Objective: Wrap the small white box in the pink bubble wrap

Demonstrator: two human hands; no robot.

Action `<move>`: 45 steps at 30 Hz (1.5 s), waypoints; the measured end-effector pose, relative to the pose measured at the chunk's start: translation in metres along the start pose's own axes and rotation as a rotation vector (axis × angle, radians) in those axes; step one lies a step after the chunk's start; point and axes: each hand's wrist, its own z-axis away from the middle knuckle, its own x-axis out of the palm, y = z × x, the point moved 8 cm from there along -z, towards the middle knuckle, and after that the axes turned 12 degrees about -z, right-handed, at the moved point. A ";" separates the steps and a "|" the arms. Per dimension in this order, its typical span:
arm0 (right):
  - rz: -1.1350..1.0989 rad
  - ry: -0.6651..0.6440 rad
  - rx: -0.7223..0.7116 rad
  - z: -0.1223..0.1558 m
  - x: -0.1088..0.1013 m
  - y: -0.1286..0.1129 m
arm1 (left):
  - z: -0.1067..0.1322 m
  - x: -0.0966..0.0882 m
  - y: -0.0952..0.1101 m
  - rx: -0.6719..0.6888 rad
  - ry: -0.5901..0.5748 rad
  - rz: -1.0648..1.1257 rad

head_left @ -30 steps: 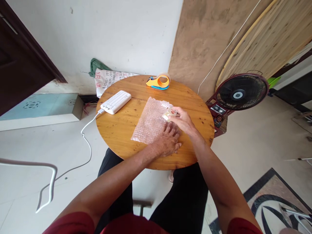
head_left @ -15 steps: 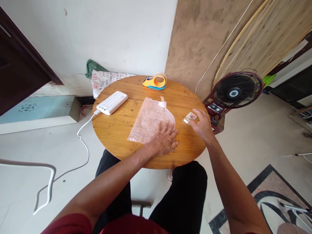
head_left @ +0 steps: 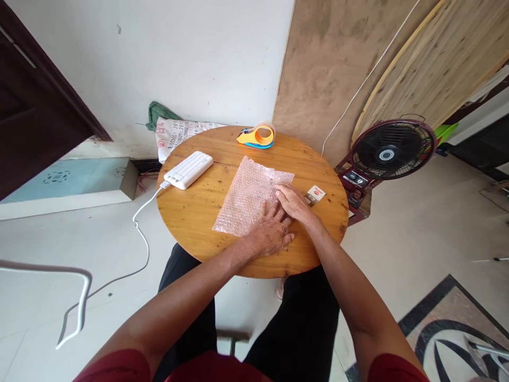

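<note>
A sheet of pinkish bubble wrap (head_left: 242, 196) lies on the round wooden table (head_left: 186, 223). My left hand (head_left: 272, 231) presses flat on its lower right part, fingers spread. Just above it, my right hand (head_left: 294, 201) rests on the wrap's right side with its fingers stretched out, close to the left fingertips. Beside the right hand is a small white-and-brown packet (head_left: 316, 193) with a red mark, partly covered by that hand.
At the table's far edge sits a yellow-and-blue tape dispenser (head_left: 258, 136). A white power bank (head_left: 189, 170) with a cable (head_left: 147, 239) is on the left. A fan (head_left: 387, 151) stands to the right, a printed sack (head_left: 170, 135) behind.
My right hand has moved left from the small packet onto the bubble wrap. The wrap's upper right corner now reaches farther right. My left hand has stayed in place.
</note>
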 end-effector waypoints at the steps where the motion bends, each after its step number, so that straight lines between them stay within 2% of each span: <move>1: 0.020 0.006 0.009 -0.002 0.000 0.007 | 0.001 -0.002 -0.001 0.002 -0.006 0.018; 4: 0.034 0.044 0.010 -0.002 0.001 0.017 | 0.004 -0.011 -0.006 0.029 -0.043 0.108; 6: 0.016 0.072 -0.007 0.000 0.001 0.017 | 0.006 -0.023 -0.014 0.070 -0.042 0.149; 9: 0.021 0.069 -0.043 0.002 0.003 0.013 | 0.006 -0.044 -0.036 0.082 0.031 0.139; 11: 0.049 0.050 -0.048 0.002 0.004 0.010 | 0.003 -0.050 -0.058 -0.003 0.060 0.081; 14: 0.087 0.019 -0.035 0.000 0.004 0.008 | 0.000 -0.038 -0.085 -0.139 0.022 -0.016; 16: 0.105 0.004 -0.032 -0.001 0.003 0.007 | 0.000 -0.027 -0.091 -0.142 0.030 -0.040; 22: 0.116 -0.003 -0.011 -0.003 0.003 0.008 | 0.006 -0.006 -0.094 -0.129 0.050 -0.072; 29: 0.079 0.024 -0.023 -0.001 0.000 0.007 | 0.007 -0.010 -0.090 -0.113 0.027 -0.061; 33: 0.112 -0.003 -0.031 0.007 -0.016 -0.008 | 0.007 -0.009 -0.089 -0.106 0.031 -0.069; 36: 0.167 -0.001 -0.062 0.019 -0.039 -0.022 | 0.008 -0.006 -0.091 -0.099 0.040 -0.075; 38: 0.210 0.039 -0.056 0.027 -0.059 -0.023 | 0.008 -0.005 -0.091 -0.095 0.047 -0.071; 41: 0.285 0.124 0.032 0.036 -0.087 -0.003 | 0.008 -0.005 -0.091 -0.090 0.065 -0.066; 43: 0.365 0.162 0.180 0.040 -0.100 0.022 | 0.008 -0.006 -0.090 -0.092 0.074 -0.068; 45: 0.392 0.123 0.339 0.044 -0.103 0.050 | 0.008 -0.007 -0.090 -0.094 0.077 -0.075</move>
